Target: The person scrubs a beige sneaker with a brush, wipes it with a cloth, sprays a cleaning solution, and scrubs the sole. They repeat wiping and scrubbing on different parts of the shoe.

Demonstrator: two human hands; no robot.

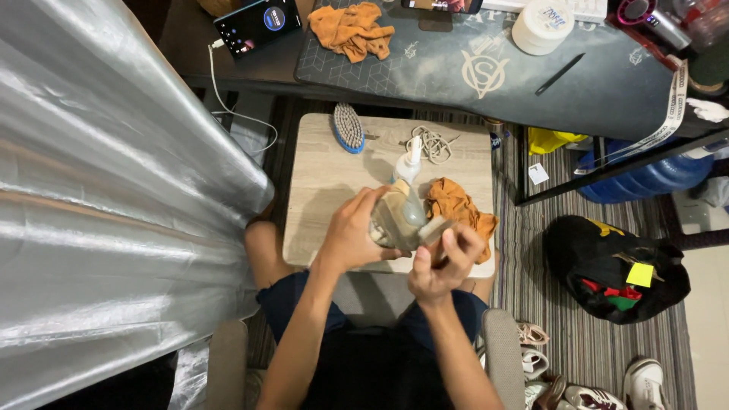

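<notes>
**A:** Take the small wooden table (319,178) as the marker. What lies to its left?

**B:** A big sheet of silvery plastic (99,190) fills that whole side, and a white cable (228,102) hangs down just beyond the table's far left corner from a phone (257,23) on the dark desk (607,83) behind.

**A:** And on the table itself?

**B:** At its far edge, left of middle, a blue-backed brush (348,127) lies bristles up. Right of that is a loose bundle of pale laces (430,143). A white spray bottle (410,163) stands near the middle, and an orange cloth (458,206) is crumpled toward the right edge.

**A:** The hands?

**B:** Both are over the near edge of the table. The left hand (351,235) is wrapped around a beige shoe (395,220), fingers curled over its side, lifting it above the tabletop. The right hand (444,266) is closed around a small pale block (435,228), pressed against the shoe's near right side. What the block is made of I cannot tell.

**A:** And right of the table?

**B:** A black bag (615,266) sits on the striped rug, well apart from the table. Nearer the person's chair, some shoes (585,383) lie on the floor. On the desk behind, a second orange cloth (351,30) and a white round tub (542,25).
</notes>
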